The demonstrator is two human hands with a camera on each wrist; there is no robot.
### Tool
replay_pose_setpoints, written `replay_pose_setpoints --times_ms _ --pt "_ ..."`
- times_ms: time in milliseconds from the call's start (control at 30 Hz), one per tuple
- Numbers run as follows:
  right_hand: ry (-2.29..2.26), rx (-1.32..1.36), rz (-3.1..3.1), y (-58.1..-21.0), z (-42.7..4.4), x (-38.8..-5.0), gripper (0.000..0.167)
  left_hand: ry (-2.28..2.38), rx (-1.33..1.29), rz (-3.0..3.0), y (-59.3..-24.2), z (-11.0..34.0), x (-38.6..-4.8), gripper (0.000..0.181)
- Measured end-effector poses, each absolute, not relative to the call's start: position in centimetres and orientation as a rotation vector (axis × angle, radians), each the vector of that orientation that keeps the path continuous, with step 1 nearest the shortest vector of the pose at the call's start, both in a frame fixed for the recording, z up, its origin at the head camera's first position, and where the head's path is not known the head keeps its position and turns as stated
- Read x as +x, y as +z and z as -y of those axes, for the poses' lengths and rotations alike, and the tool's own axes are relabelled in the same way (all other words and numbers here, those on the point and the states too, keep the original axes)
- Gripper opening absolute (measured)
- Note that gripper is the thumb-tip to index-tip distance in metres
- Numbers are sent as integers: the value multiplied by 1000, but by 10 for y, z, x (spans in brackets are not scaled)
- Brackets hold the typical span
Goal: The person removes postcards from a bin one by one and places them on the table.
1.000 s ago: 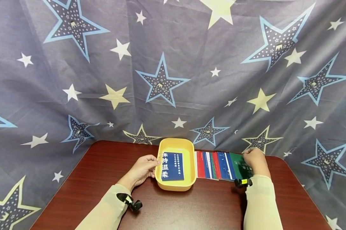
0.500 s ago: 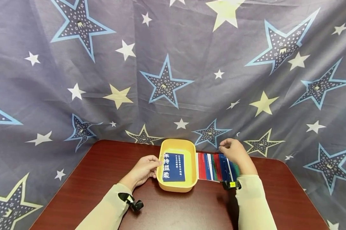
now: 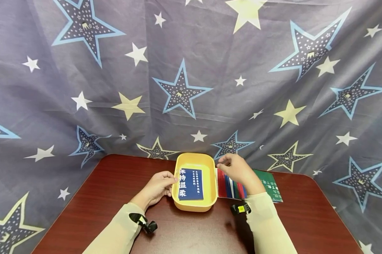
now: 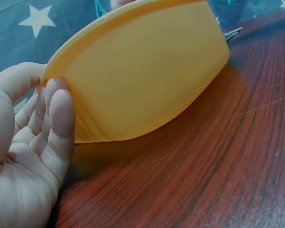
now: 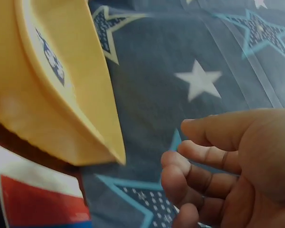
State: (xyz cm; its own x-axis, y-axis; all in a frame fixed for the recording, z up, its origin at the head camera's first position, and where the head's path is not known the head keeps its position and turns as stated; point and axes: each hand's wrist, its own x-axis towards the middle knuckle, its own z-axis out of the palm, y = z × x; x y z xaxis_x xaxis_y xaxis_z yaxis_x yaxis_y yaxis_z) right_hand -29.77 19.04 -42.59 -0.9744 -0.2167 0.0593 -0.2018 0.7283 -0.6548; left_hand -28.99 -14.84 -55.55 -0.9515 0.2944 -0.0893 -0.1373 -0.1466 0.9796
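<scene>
My left hand (image 3: 158, 187) pinches the left rim of a yellow plastic basin (image 3: 195, 207) between thumb and fingers; the left wrist view shows the thumb over the rim (image 4: 42, 71). A blue card with white Chinese characters (image 3: 191, 184) lies inside the basin. My right hand (image 3: 238, 171), loosely bent and holding nothing, hovers over a fanned row of cards (image 3: 222, 186) just right of the basin. Red, white, blue and green strips of the row show; the hand and sleeve hide its middle. A green card (image 3: 268, 183) lies at the row's right end.
All this rests on a dark red wooden table (image 3: 191, 229). Behind the table hangs a grey curtain with stars (image 3: 178, 134). Each wrist carries a small black camera (image 3: 240, 209).
My right hand has left the green card at the row's right end and moved left over the cards toward the basin. My left hand keeps its grip on the rim.
</scene>
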Motion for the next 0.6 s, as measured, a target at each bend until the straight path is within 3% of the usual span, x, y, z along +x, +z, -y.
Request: replay_pose_setpoints --times_ms 300,600 --pt "-1033 -496 -2882 -430 -150 -300 23 2165 178 -1858 -556 152 -292 11" --pt "-700 -355 -2840 -424 -106 -325 41 2168 167 -1843 -558 147 -293 11"
